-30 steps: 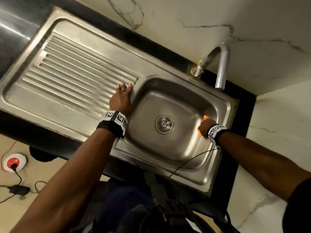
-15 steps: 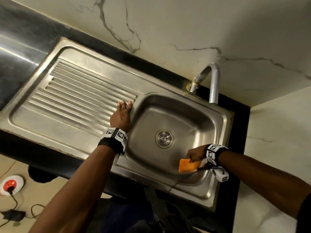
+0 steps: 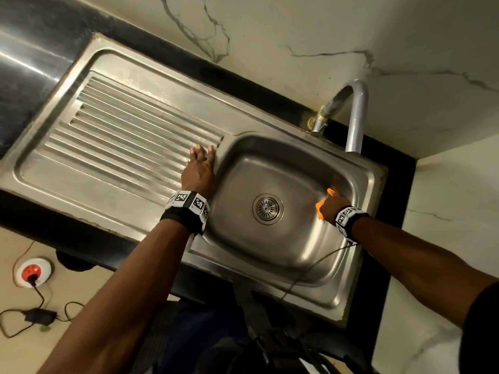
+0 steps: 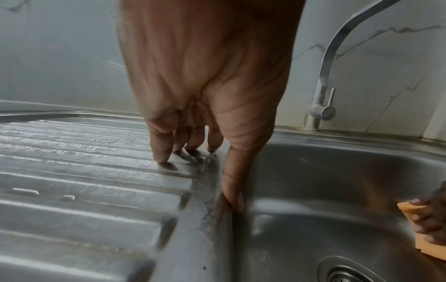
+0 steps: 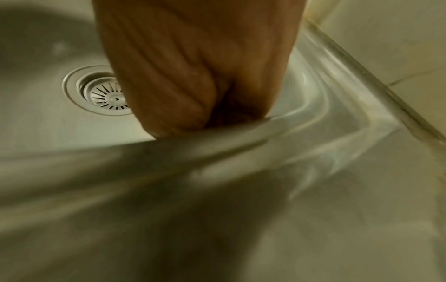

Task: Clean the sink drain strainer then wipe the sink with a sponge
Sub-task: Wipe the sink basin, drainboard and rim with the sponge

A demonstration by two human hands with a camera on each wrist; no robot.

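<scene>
**Wiping the sink, with more still to wipe**

I am on the second part of my job, I think. My right hand is down in the sink, on the right side of the bowl. It holds the orange sponge. My fingers curl over the sponge and push it on the steel. In the right wrist view my palm hides the sponge, so I can't see it there.

My left hand holds nothing. It lies flat, with the fingers straight. The fingertips rest on the ribbed drain board, and my thumb sits on the edge of the bowl. I think it props me up while I wipe. My two hands are well apart, one on each side of the bowl.

The strainer sits in its hole in the middle of the bowl. It looks clean to me, with no bits stuck in its slots. So I guess that part is done.

The bowl looks shiny. I can't tell which parts I have wiped. I see pale marks on the strip between the board and the bowl. The board looks a bit streaky too. I think those spots and the rest of the bowl are left to wipe.

The tap hangs over the back of the bowl. I see no water coming out.
</scene>
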